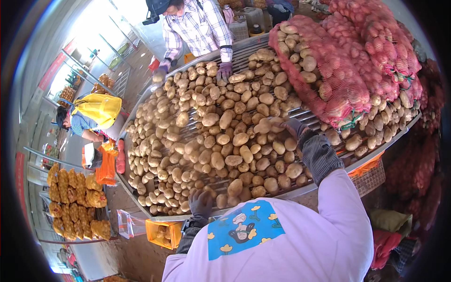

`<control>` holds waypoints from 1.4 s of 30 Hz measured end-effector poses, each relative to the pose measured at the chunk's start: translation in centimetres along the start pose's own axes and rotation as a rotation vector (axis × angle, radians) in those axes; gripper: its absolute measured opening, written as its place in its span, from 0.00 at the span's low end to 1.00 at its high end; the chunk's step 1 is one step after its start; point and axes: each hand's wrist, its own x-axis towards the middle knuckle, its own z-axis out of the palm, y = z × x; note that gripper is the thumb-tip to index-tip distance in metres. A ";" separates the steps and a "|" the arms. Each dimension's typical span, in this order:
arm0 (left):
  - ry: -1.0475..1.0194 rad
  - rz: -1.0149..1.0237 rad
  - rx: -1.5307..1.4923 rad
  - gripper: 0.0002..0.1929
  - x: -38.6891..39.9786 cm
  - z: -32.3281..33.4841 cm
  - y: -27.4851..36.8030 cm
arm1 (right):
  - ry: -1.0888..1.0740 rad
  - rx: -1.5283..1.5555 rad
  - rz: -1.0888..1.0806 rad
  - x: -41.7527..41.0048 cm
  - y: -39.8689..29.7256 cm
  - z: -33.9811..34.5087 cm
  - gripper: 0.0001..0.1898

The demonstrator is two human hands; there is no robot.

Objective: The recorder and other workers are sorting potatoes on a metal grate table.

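Observation:
A thick layer of unpeeled potatoes [225, 120] covers a slatted metal sorting table [243, 58] in front of me. My left hand [201, 203], in a grey-purple glove, is at the near edge, with its fingers against potatoes there. Whether it grips one is not clear. Further right, my right hand [296, 127] reaches over the table in a similar glove. Its fingertips meet blurred potatoes [267, 125], and I cannot make out whether they close on any. Striped dark cuffs cover both wrists.
Red mesh sacks of potatoes [327, 77] lie on the table's right end. Opposite, a co-worker [197, 28] has gloved hands at the potatoes. Another person [95, 112] bends at left. A yellow crate [164, 233] stands below the near edge. Filled orange mesh bags [75, 201] are stacked at left.

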 end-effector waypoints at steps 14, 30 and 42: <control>-0.244 -0.449 -1.708 0.26 8.9 -2.9 9.9 | -0.070 -0.496 -0.743 -7.4 -1.5 18.6 0.33; -0.437 -0.214 -1.277 0.31 5.9 -0.3 10.3 | 1.102 -1.043 0.212 -11.6 6.2 -11.5 0.30; -0.018 -0.322 -1.008 0.22 6.2 1.9 3.8 | 0.732 -1.315 -0.138 -10.4 11.6 0.9 0.17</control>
